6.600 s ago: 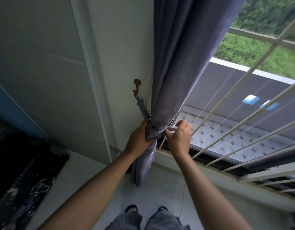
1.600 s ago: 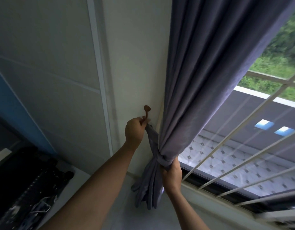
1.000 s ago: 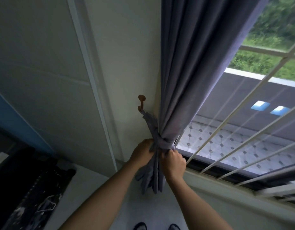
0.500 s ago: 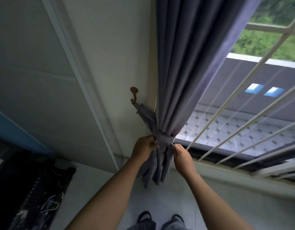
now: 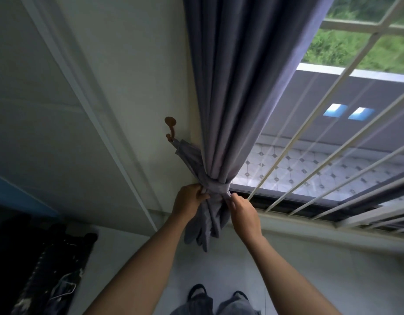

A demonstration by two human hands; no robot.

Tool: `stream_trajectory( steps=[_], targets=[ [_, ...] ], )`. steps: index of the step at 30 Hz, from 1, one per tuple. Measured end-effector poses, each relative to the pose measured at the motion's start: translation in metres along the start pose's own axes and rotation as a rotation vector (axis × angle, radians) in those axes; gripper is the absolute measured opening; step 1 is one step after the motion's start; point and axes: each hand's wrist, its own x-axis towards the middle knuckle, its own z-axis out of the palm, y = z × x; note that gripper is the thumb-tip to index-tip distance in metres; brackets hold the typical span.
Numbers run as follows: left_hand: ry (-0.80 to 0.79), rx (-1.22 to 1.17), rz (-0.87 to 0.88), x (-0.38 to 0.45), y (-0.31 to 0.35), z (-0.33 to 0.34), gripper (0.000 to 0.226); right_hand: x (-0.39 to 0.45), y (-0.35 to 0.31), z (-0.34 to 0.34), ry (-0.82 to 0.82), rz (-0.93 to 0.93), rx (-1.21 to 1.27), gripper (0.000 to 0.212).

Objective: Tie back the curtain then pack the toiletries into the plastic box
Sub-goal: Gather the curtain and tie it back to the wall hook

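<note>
Grey-purple fabric curtain (image 5: 237, 87) gathered beside the barred window (image 5: 333, 155), cinched by a matching fabric tieback (image 5: 215, 185) looped to a brown wall hook (image 5: 170, 130). Left hand (image 5: 188, 201) and right hand (image 5: 243, 211) pinching the tieback at either side.

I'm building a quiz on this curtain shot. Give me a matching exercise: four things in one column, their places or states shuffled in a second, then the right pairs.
Things:
1. curtain
2. tieback band
3. wall hook
4. left hand

Places or states:
A. brown, fixed on the pale wall
B. wrapped round the gathered cloth
C. hangs bunched beside the barred window
D. grips the cloth at the band's left side

Pairs: 1-C, 2-B, 3-A, 4-D
</note>
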Motion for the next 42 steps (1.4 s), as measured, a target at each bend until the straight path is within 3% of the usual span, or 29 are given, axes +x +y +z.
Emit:
stream_trajectory(
  steps=[3, 7, 9, 10, 14, 20, 24, 26, 28, 30, 34, 37, 42],
  targets=[
    [0.005, 0.026, 0.008, 0.002, -0.001, -0.001, 0.028, -0.005, 0.012, -0.002, -0.044, 0.048, 0.067, 0.027],
    [0.065, -0.017, 0.012, -0.004, 0.009, -0.002, 0.027, 0.002, -0.007, -0.001, -0.050, 0.172, 0.150, 0.013],
    [0.118, -0.113, -0.014, -0.008, 0.011, -0.006, 0.031, 0.005, -0.020, -0.004, -0.014, 0.152, 0.138, 0.040],
    [0.115, -0.129, -0.014, -0.008, 0.010, -0.008, 0.031, 0.009, -0.025, -0.005, -0.008, 0.135, 0.105, 0.043],
    [-0.012, 0.000, -0.012, 0.009, -0.006, -0.001, 0.023, 0.019, -0.031, -0.002, 0.025, 0.059, 0.103, 0.013],
    [-0.008, -0.045, -0.089, 0.027, -0.027, 0.014, 0.020, 0.015, -0.011, 0.008, -0.037, -0.008, 0.247, 0.009],
    [-0.053, 0.058, -0.050, 0.023, -0.001, 0.003, 0.017, 0.031, -0.006, -0.005, -0.122, 0.029, 0.115, 0.007],
    [0.027, -0.006, -0.090, 0.005, 0.017, -0.008, 0.024, 0.024, -0.010, -0.023, -0.008, 0.072, 0.138, 0.021],
    [0.231, -0.152, -0.126, -0.018, 0.032, -0.020, 0.023, 0.013, -0.026, -0.047, 0.253, 0.066, 0.259, 0.028],
    [0.404, -0.204, 0.016, -0.035, 0.042, -0.028, 0.028, 0.007, -0.046, -0.070, 0.418, -0.043, 0.291, 0.023],
    [0.455, -0.197, 0.264, -0.037, 0.063, -0.042, 0.027, 0.015, -0.078, -0.097, 0.435, -0.243, 0.175, 0.025],
    [0.468, -0.129, 0.282, -0.035, 0.079, -0.052, 0.025, 0.020, -0.087, -0.107, 0.412, -0.309, 0.050, 0.028],
    [0.421, 0.057, 0.274, -0.037, 0.092, -0.055, 0.021, 0.008, -0.074, -0.110, 0.369, -0.282, 0.040, 0.002]
  ],
)
